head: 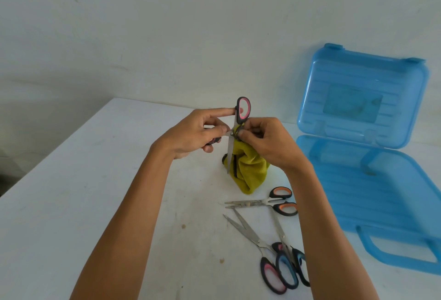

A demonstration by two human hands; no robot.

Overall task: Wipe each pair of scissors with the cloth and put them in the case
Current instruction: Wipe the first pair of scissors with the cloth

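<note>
While the pink-handled scissors (pixel 230 149) stand nearly upright above the table (pixel 95 204), blades apart and 1 blade pointing down, the left hand (pixel 191 132) grips them, index finger stretched to the upper loop, thumb by the pivot, other fingers curled round the lower handle; the right hand (pixel 269 142) pinches the yellow-green cloth (pixel 250 170) against the pivot, and the rest of the cloth hangs bunched down to the table; the 2nd blade is lost among the folds, and most of the lower handle is hidden in the left palm; nearer the person lie 3 more pairs, the orange-handled scissors (pixel 262 203) shut with tips pointing left, and the pink pair (pixel 248 232) and blue pair (pixel 286 271) with handles overlapping, which one on top I cannot tell; the blue case (pixel 372 180) lies open to the right, lid upright at the wall (pixel 167 25), its base cut off by the frame edge; the table is white with small brown specks; the wall is pale and faintly marked.
</note>
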